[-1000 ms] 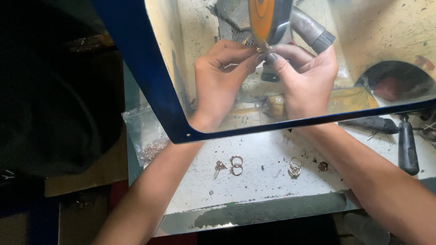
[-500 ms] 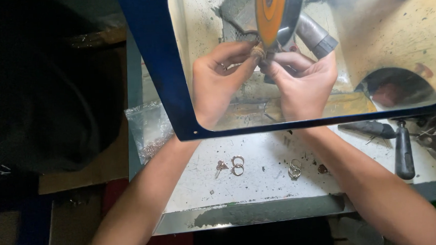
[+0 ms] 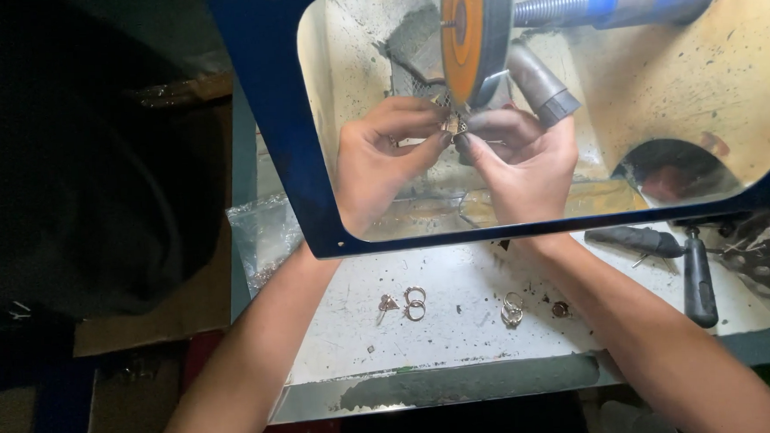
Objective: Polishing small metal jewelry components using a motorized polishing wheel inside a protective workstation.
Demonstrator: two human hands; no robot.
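Behind the shield (image 3: 287,160), I press a small metal piece (image 3: 452,127) to the wheel (image 3: 468,35).
My left hand (image 3: 382,160) and right hand (image 3: 521,159) both pinch it between fingertips.

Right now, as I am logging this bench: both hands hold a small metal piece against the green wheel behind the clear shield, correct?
Not quite: the wheel is orange, not green. The head view shows the left hand and right hand pinching the small metal piece at it, behind the clear shield.

guard (image 3: 259,118): glossy blue frame, clear plastic | wheel (image 3: 463,31): matt orange | rings (image 3: 415,303): shiny metal | bench (image 3: 468,325): scuffed white
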